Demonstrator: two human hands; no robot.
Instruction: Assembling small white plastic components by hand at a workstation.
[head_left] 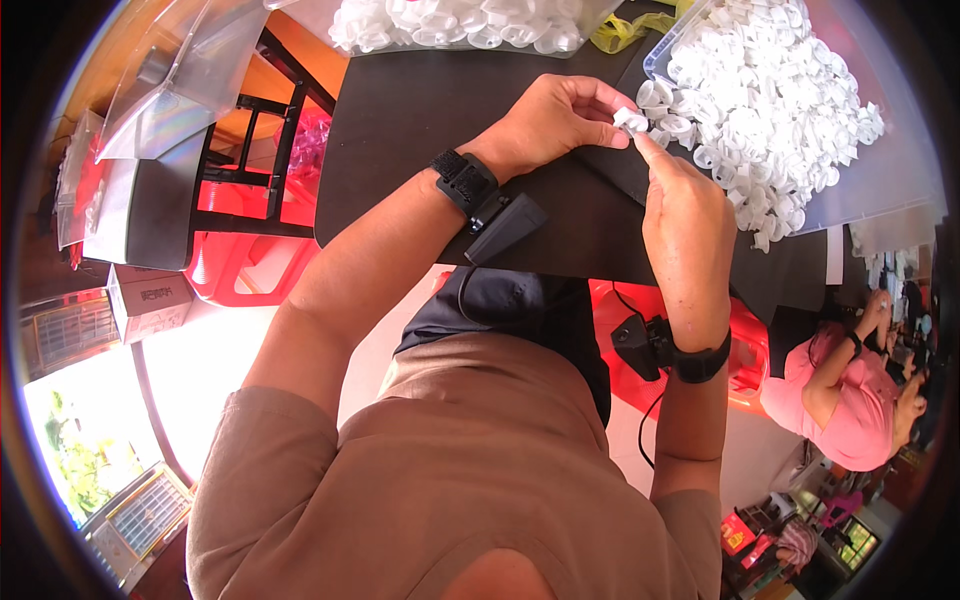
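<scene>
Over the black table (400, 110), my left hand (555, 118) is closed, pinching a small white plastic part (630, 120) between thumb and fingers. My right hand (685, 215) meets the same part from the right. Its index fingertip is against the part's lower side, while the other fingers are curled and the thumb is mostly hidden. Just beyond my right hand, a heap of similar white plastic parts (770, 100) fills a clear tray and spills over its near left edge onto the table.
Another clear bin of white parts (460, 25) stands at the far edge, near a yellow-green plastic bag (630, 32). Left are a folded black table frame (250, 150) and a red stool (250, 265). At right, a person in pink (835, 395) sits working. Wrist devices hang from both my wrists.
</scene>
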